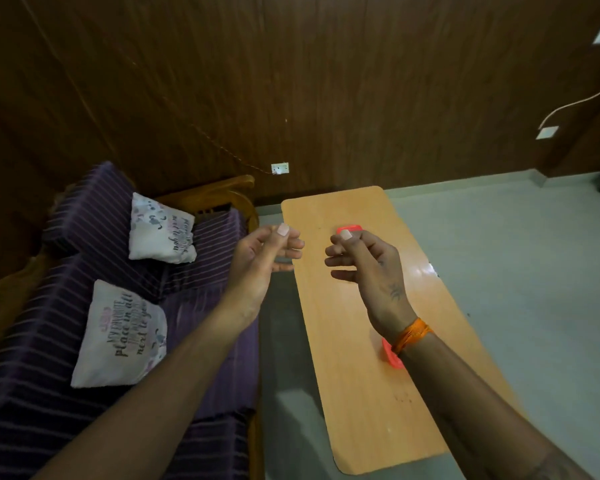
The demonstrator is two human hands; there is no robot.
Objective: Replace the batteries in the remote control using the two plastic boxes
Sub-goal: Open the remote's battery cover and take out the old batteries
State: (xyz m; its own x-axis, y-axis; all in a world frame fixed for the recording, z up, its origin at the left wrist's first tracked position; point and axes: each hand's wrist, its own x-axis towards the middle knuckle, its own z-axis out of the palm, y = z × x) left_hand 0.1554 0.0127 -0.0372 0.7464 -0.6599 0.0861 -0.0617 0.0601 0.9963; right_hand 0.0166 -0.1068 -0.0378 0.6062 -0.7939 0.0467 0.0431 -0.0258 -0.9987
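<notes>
Both hands hover above the far half of a long wooden table (354,403). My left hand (264,254) is at the table's left edge, fingers loosely curled and apart, holding nothing. My right hand (364,261) is over the table, fingers also curled and apart, empty. A red plastic box (351,228) lies on the table just beyond my right fingertips, mostly hidden by them. A second red plastic box (392,356) shows under my right wrist, partly covered by it. No remote control or batteries are visible.
A purple striped sofa (84,341) with two white printed cushions (122,336) stands left of the table. A dark wood-panelled wall (291,81) with a white socket (280,168) is behind. Grey floor (516,271) lies to the right.
</notes>
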